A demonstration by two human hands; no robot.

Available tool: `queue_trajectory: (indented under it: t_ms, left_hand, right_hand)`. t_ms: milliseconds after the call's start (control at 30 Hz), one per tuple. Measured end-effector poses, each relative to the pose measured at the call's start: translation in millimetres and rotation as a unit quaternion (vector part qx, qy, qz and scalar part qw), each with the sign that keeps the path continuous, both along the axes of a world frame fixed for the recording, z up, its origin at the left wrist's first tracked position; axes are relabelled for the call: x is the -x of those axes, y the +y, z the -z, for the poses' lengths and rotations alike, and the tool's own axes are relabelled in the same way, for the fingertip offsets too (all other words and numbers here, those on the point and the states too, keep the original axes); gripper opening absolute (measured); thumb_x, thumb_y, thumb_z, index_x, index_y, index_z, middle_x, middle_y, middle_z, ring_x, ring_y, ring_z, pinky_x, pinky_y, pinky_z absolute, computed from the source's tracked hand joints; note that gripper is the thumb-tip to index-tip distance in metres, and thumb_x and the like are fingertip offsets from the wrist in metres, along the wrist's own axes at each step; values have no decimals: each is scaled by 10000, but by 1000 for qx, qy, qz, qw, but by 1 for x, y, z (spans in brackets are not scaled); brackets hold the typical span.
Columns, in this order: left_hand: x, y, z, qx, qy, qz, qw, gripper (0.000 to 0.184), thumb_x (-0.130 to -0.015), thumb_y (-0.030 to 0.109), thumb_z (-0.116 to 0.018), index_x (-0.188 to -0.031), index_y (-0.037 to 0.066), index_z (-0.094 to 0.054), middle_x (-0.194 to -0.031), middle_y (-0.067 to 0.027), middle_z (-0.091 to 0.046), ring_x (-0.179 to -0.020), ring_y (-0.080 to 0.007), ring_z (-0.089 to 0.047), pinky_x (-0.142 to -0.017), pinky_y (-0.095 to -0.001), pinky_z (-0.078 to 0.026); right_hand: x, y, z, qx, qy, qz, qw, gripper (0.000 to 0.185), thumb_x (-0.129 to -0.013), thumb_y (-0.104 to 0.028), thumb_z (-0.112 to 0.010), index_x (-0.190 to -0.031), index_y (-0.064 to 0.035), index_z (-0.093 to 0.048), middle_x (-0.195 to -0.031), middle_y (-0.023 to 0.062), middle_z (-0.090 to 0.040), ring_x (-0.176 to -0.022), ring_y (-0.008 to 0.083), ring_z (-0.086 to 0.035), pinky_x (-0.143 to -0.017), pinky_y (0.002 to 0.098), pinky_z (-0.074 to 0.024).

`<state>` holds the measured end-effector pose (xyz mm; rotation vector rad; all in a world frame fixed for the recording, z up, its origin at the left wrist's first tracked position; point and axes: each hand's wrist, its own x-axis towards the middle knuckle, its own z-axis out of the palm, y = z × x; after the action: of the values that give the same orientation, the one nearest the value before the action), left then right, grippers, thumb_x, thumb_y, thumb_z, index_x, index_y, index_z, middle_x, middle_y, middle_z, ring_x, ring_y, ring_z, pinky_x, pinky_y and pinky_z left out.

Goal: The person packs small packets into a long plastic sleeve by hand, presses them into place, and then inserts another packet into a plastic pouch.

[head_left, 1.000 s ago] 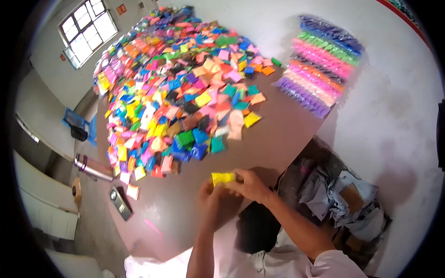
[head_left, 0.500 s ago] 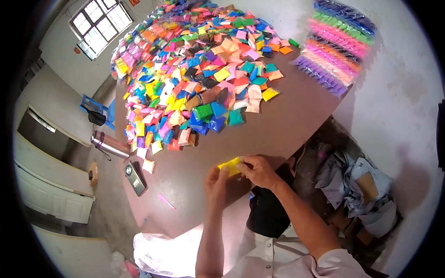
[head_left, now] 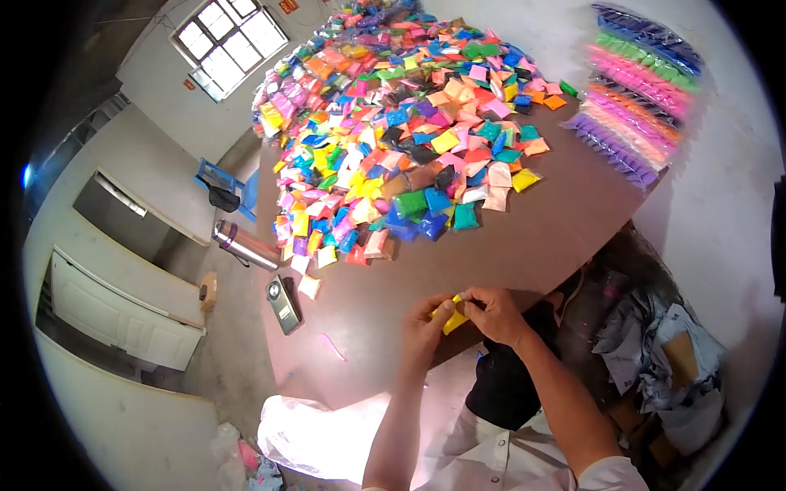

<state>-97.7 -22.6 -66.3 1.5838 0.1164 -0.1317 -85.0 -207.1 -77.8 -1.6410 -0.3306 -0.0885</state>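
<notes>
Both hands meet over the near edge of the brown table (head_left: 536,237), closed on one small yellow packet (head_left: 453,321). My left hand (head_left: 426,326) pinches its left side between thumb and fingers. From the right, my right hand (head_left: 494,314) grips the upper corner with its fingertips. The packet is tilted and partly covered by the fingers. Beyond the hands lies a large heap of small coloured packets (head_left: 446,141), with a green packet (head_left: 410,202) and a teal packet (head_left: 465,215) near its front edge.
A steel flask (head_left: 246,244), a dark phone-like device (head_left: 283,304) and a pink strip (head_left: 333,348) lie on the table's left. Bundled plastic-wrapped coloured rows (head_left: 634,94) rest at the far right. Crumpled grey bags (head_left: 655,348) fill the floor at right; a white plastic bag (head_left: 319,438) is in front.
The view has swung left, so the scene sits further right. The yellow packet has turned from lying nearly level to a steeper tilt, with both hands still on it.
</notes>
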Motion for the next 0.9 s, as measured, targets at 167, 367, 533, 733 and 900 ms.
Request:
queue_trajectory:
  t_ms: [167,367,533,733,900]
  left_hand:
    - [2,-1,-6,66,-9,32,997,329,-1030,261,-753,-1204,-18,-738,-1067,-71,-745,-976,-126,-680,-864,-259,-542]
    - [-2,-3,7,76,-6,-64,995,307,-1054,243,-710,-1183,-35,-730,-1064,-81,-745,-972,-141,-682,-869,-296,-548]
    - [1,-11,-12,22,-33,-34,999,194,-1049,200,-699,-1086,18,-752,-985,3,-716,-875,-74,-629,-793,-249,-508]
    - [0,-5,-8,0,-25,-17,1000,194,-1062,226,-694,-1043,39,-744,-935,27,-693,-825,-61,-614,-749,-234,-493]
    - [0,-2,-7,43,-28,-32,998,216,-1071,246,-689,-992,49,-730,-908,28,-677,-815,-59,-601,-737,-231,-486]
  right_hand:
    - [1,3,-8,32,-8,12,999,165,-974,-131,-702,-1032,22,-725,-934,193,-761,-844,321,-751,-779,387,-582]
    - [6,4,-19,44,12,39,998,152,-970,-147,-709,-983,3,-722,-948,197,-758,-876,366,-743,-782,413,-579]
    - [0,2,2,38,-11,24,999,165,-966,-171,-702,-962,-11,-742,-929,205,-743,-867,376,-725,-787,441,-569]
    - [1,4,-1,74,-34,23,996,174,-987,-213,-717,-961,-42,-734,-829,130,-723,-750,247,-694,-721,377,-537]
    - [2,2,-10,75,-48,18,996,223,-985,-246,-730,-906,-38,-706,-766,114,-695,-687,233,-671,-671,379,-527]
